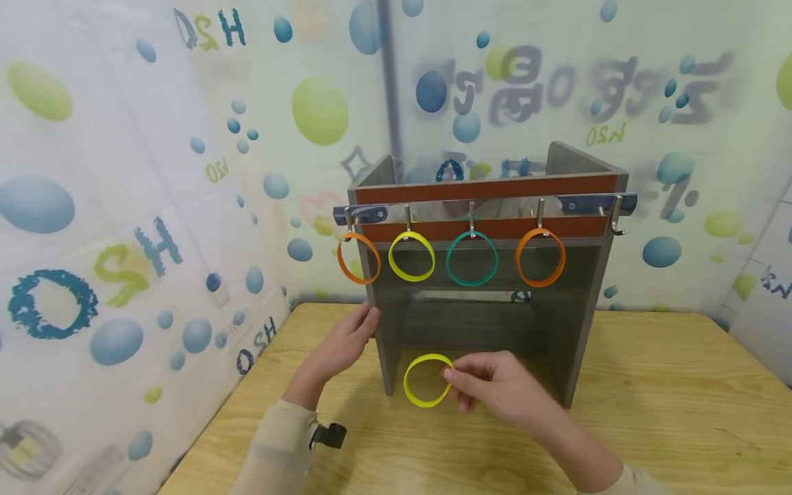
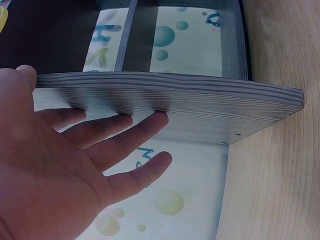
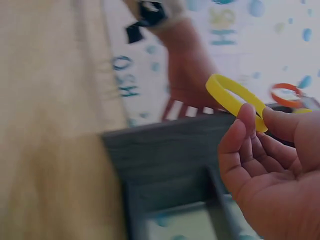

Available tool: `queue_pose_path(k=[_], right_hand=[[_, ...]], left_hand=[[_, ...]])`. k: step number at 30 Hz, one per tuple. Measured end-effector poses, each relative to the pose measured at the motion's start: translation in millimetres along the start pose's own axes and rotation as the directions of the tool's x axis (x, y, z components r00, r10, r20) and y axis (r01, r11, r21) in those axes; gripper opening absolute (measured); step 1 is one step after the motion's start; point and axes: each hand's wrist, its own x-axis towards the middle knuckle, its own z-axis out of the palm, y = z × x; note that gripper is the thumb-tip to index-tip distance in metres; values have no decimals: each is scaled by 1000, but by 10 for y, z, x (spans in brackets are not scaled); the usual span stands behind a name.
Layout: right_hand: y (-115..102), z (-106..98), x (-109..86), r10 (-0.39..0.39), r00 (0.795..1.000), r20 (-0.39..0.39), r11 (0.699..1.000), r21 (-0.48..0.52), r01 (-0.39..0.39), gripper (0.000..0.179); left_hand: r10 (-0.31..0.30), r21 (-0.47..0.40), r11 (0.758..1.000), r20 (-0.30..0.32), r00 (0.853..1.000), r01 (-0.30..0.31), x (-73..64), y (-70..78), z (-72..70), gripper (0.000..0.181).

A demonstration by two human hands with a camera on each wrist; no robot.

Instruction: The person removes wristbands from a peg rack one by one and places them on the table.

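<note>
My right hand (image 1: 495, 385) pinches a yellow wristband (image 1: 406, 385) between thumb and fingers, in front of the lower opening of a grey wooden shelf (image 1: 584, 295). In the right wrist view the yellow band (image 3: 225, 95) juts out from the fingertips. The left hand (image 1: 346, 340) rests against the shelf's left side panel, fingers spread straight along its outer face in the left wrist view, thumb near the front edge. Along the shelf's top runs a hook rail (image 1: 433, 208). From its hooks hang an orange band (image 1: 342, 265), a yellow band (image 1: 392, 261), a teal band (image 1: 449, 265) and another orange band (image 1: 518, 265).
The rail's rightmost hook (image 1: 616, 216) bears no band. The shelf stands on a light wooden table (image 1: 668, 385). Behind it hangs a pale curtain (image 1: 247, 179) printed with blue and green dots. A black strap device (image 1: 329, 435) is on the left wrist.
</note>
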Motion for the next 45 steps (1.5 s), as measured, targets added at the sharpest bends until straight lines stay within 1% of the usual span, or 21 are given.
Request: queue_pose_path(k=[2, 7, 10, 14, 17, 20, 22, 24, 26, 28, 32, 34, 37, 41, 45], right_hand=[[95, 80, 38, 11, 999, 44, 999, 30, -12, 31], [257, 217, 112, 51, 993, 111, 995, 82, -60, 30], [305, 279, 152, 100, 982, 162, 990, 80, -114, 28], [327, 380, 219, 172, 961, 216, 981, 51, -187, 25], [352, 486, 295, 233, 940, 249, 965, 61, -255, 26], [403, 586, 361, 295, 913, 281, 940, 87, -330, 25], [441, 632, 392, 333, 896, 295, 922, 100, -375, 23], [473, 659, 411, 361, 884, 296, 908, 106, -406, 21], [501, 674, 420, 379, 878, 291, 900, 105, -423, 20], [522, 687, 422, 389, 876, 285, 896, 103, -431, 19], [553, 731, 421, 396, 877, 270, 895, 100, -435, 20], [564, 766, 420, 398, 881, 256, 897, 90, -432, 20], [579, 830, 406, 394, 891, 225, 909, 47, -414, 19], [580, 883, 367, 385, 907, 169, 922, -39, -384, 17], [565, 865, 326, 358, 922, 145, 934, -71, -351, 16]], left_hand=[[2, -1, 1000, -2, 1000, -2, 19, -2, 8, 60], [14, -25, 1000, -1, 1000, -15, 97, 12, 62, 58], [26, -26, 999, 26, 999, -25, 142, 16, 110, 57], [52, -33, 998, 54, 997, -50, 179, 14, 150, 56], [49, -36, 998, 39, 998, -47, 180, 21, 149, 56], [18, -32, 999, 17, 1000, -18, 158, 30, 131, 58], [12, -32, 999, 9, 1000, -12, 144, 26, 118, 58], [11, -35, 999, 7, 1000, -11, 136, 26, 106, 58], [16, -33, 999, 8, 1000, -16, 133, 21, 96, 58], [15, -30, 999, 10, 1000, -14, 126, 22, 84, 58], [8, -12, 1000, -2, 1000, -8, 98, 4, 64, 58], [1, -16, 1000, -7, 1000, -1, 75, 0, 50, 57], [-16, -32, 999, -10, 1000, 16, 35, -7, 28, 57], [-34, -46, 998, -7, 999, 33, 0, -14, 5, 57], [-25, -42, 999, -5, 1000, 24, 0, -25, -3, 59]])
